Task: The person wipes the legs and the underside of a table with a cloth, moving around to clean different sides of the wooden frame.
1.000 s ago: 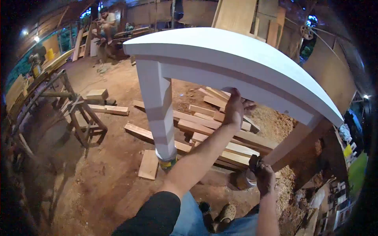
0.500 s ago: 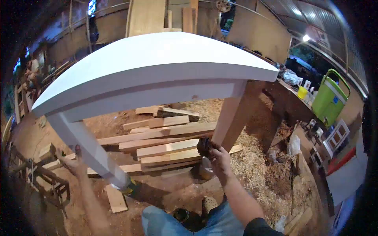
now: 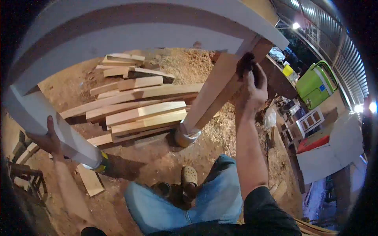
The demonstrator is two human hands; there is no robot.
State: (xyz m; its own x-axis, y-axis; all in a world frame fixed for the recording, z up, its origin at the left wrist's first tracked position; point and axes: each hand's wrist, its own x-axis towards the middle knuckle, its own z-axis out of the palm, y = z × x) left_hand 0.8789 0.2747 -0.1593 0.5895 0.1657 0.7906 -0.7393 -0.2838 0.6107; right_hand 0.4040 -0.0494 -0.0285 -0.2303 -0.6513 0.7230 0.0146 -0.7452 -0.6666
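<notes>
A white-painted table (image 3: 130, 43) stands before me, its apron and two near legs in view. My left hand (image 3: 50, 137) is at the left table leg (image 3: 75, 141), thumb on its face and the other fingers partly hidden along its outer edge. Up by the top of the right table leg (image 3: 214, 88), my right hand (image 3: 255, 88) is closed on a dark crumpled cloth (image 3: 245, 65). That leg's face looks bare and pinkish. A yellow-and-black labelled container (image 3: 103, 163) is at the left leg's foot; a round container (image 3: 185, 137) is at the right leg's foot.
Several sawn timber pieces (image 3: 145, 114) lie on the dirt floor beneath the table. Wood shavings (image 3: 220, 128) spread at the right. A green cooler (image 3: 316, 84) stands on a bench, with a white frame (image 3: 311, 120) below it. A wood offcut (image 3: 90, 181) lies near my feet.
My view has come nearer and tilted downward. My right hand has risen with the cloth along the right leg to near the apron. My left hand has moved from beside the left leg onto it.
</notes>
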